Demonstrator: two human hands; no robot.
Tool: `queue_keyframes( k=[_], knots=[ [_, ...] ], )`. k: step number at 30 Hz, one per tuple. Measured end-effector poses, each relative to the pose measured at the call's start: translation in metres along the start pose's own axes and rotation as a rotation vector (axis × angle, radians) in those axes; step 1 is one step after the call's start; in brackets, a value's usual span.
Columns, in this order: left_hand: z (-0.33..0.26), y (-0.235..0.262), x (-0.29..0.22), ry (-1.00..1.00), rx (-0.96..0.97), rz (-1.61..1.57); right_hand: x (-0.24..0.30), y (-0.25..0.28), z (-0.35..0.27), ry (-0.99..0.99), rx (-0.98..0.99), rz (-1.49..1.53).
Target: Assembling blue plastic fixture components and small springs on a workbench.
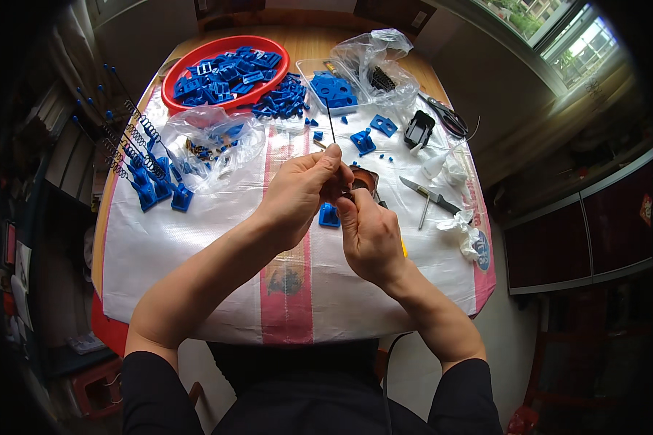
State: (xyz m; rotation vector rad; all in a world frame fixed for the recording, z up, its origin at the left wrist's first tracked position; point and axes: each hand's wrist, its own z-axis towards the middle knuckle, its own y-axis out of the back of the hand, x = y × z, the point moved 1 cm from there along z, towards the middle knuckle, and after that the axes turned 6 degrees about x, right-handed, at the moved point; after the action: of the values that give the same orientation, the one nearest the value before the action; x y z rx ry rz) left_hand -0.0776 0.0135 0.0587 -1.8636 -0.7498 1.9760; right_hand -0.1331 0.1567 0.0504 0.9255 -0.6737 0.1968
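Note:
Over the middle of the table my two hands meet, fingers closed. My left hand (301, 192) pinches a thin dark rod (331, 125) that sticks up past the thumb. Right beside it, my right hand (371, 235) has thumb and fingertips pressed together near the rod's lower end; what sits between them is too small and hidden to name. A blue plastic part (329, 215) lies just below the fingers. Behind my right hand is a dark-rimmed round container (366, 178) with a brownish inside, partly covered.
Far left, a red basin (286, 61) holds many blue parts. A plastic bag (218, 138) with small brass-coloured pieces lies nearer, beside blue bases with springs (146, 185). Rightward are a clear tub (308, 67), a black box (419, 130), scissors (448, 119), a knife (446, 204) and crumpled tissue (463, 235).

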Motion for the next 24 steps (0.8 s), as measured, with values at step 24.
queue_keyframes(
  k=[24],
  knots=[
    [0.003, 0.017, 0.000, 0.281, 0.268, -0.077, -0.014, 0.044, 0.020, 0.645, 0.317, -0.482]
  ],
)
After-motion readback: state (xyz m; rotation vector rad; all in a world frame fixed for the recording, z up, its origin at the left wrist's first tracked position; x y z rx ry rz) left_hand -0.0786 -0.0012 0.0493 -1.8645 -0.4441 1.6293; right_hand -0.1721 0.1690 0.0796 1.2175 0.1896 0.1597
